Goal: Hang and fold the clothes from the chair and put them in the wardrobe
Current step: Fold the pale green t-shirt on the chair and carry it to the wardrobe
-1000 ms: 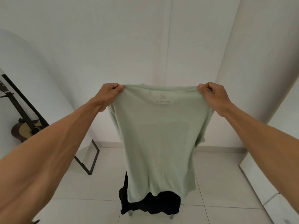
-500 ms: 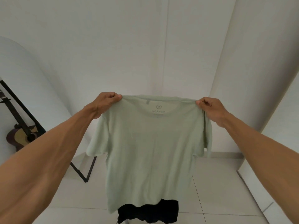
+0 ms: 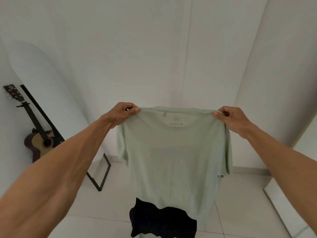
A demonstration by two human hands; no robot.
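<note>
Gripping the pale green T-shirt (image 3: 173, 160) by its two shoulders, the person held it up at arm's length, so that it hung spread and straight in the middle of the view. The left hand (image 3: 122, 114) had the shirt's ten o'clock corner. Its fingers (image 3: 130, 108) were curled tightly over the shoulder seam, and the thumb pinched the cloth against them. The right hand (image 3: 233, 119) held the two o'clock corner in the same way, fingers (image 3: 223, 111) folded round the fabric and the thumb tip pressed on the seam. Between the hands the neckline was stretched almost level. Just below the collar a small round mark and a line of reversed lettering showed through the cloth, too faint to read with certainty. One short sleeve drooped at the shirt's nine o'clock side, and the other hung narrow and folded in at three o'clock.

The hem fell toward six o'clock, where it overlapped the top of a black garment (image 3: 161, 224) heaped low in the view. What that garment lay on was hidden behind it.

At nine o'clock an acoustic guitar (image 3: 40, 141) leaned upright against the white wall (image 3: 154, 57). Just beside it a black metal frame (image 3: 101, 177) slanted down to the floor (image 3: 103, 206) at about eight o'clock, partly hidden by the left forearm. The floor was laid with pale glossy tiles. At four o'clock a white panel (image 3: 283, 212) ran along the edge of the view, and it could not be told what piece of furniture it belonged to.
</note>
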